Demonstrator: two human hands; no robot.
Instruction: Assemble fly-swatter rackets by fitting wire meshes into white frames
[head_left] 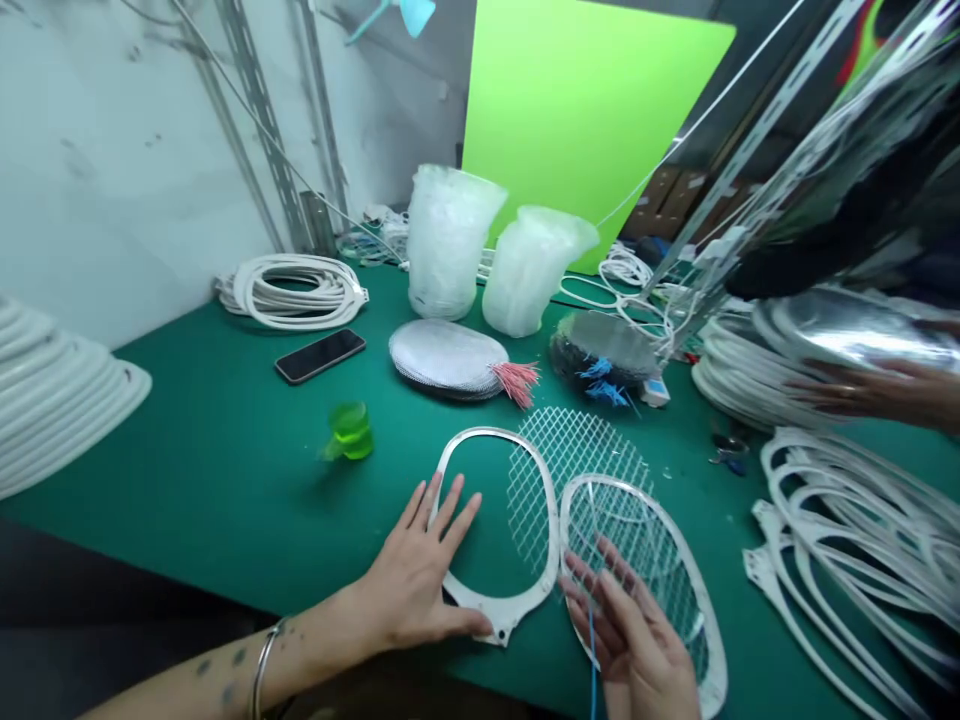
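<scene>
My left hand (427, 570) lies with fingers spread across the left side of a white plastic oval frame (501, 608), its thumb near the tab with a small hole. Beside it, touching edge to edge, is a second white oval frame (705, 610). A pale diamond-lattice mesh sheet (581, 440) lies around and beneath both frames. Over the second frame, my right hand (630, 620) is turned palm up, fingers apart and slightly curled. A thin blue strand (593, 660) runs past its fingers; I see no firm grip on it.
Behind lie a stack of round mesh pieces (446, 355) with pink strands, a dark stack (607, 345) with blue strands, a phone (321, 355) and green tape (350, 430). White frames (855, 540) pile at right, near another person's hand (870, 390). Two wrapped bundles (450, 240) stand behind.
</scene>
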